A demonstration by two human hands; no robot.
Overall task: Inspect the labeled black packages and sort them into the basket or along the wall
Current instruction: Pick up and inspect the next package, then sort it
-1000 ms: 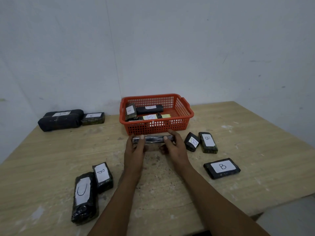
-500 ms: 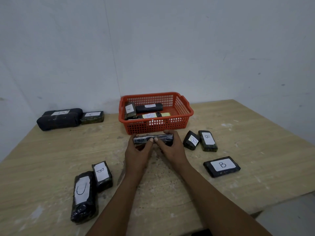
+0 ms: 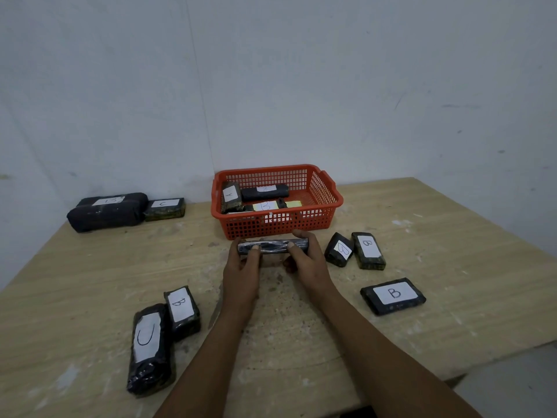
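Observation:
Both hands hold one long black package (image 3: 272,247) just in front of the orange basket (image 3: 327,188); its label is not visible. My left hand (image 3: 242,270) grips its left end and my right hand (image 3: 306,262) its right end. The basket holds several labeled black packages. Against the wall at the left lie a big black package (image 3: 105,211) and a smaller one marked C (image 3: 165,208). On the table lie loose packages: a C one (image 3: 149,346) and a B one (image 3: 182,310) at the near left, and three B ones (image 3: 339,249) (image 3: 368,250) (image 3: 393,295) at the right.
The wooden table (image 3: 452,236) stands in a corner of white walls. Its front edge runs along the lower right, with grey floor beyond.
My thumbs have shifted along the package, and it has turned slightly in my hands. It stays in front of the basket.

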